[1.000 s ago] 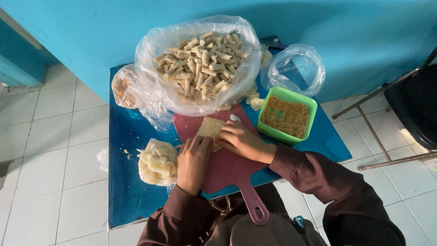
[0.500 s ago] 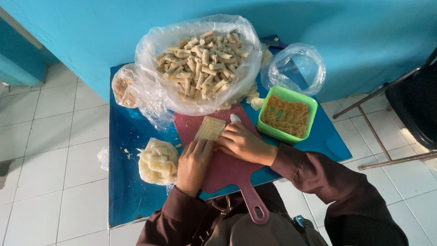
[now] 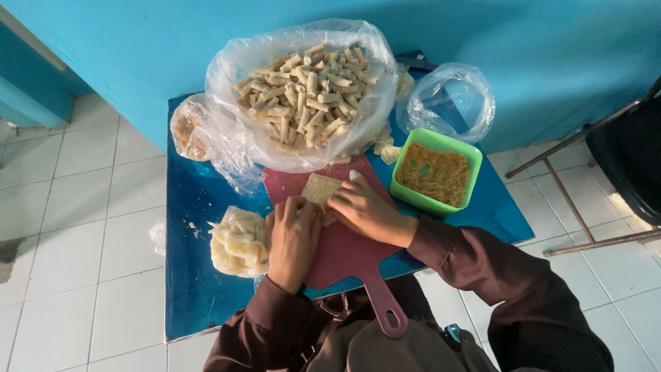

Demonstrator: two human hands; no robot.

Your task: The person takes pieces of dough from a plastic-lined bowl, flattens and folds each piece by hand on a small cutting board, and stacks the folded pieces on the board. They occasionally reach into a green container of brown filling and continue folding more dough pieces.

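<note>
On the dark red cutting board (image 3: 344,251), a pale square wrapper (image 3: 321,189) is pressed under both hands. The left hand (image 3: 292,238) is laid with fingers curled onto its near edge; the right hand (image 3: 365,211) is bent over its right side, fingertips gripping the sheet. Just right of the board, 1 green tub (image 3: 435,170) of brown filling is noted. A bag of finished rolls (image 3: 306,89) is seen behind, and a bag of wrappers (image 3: 237,241) at left.
</note>
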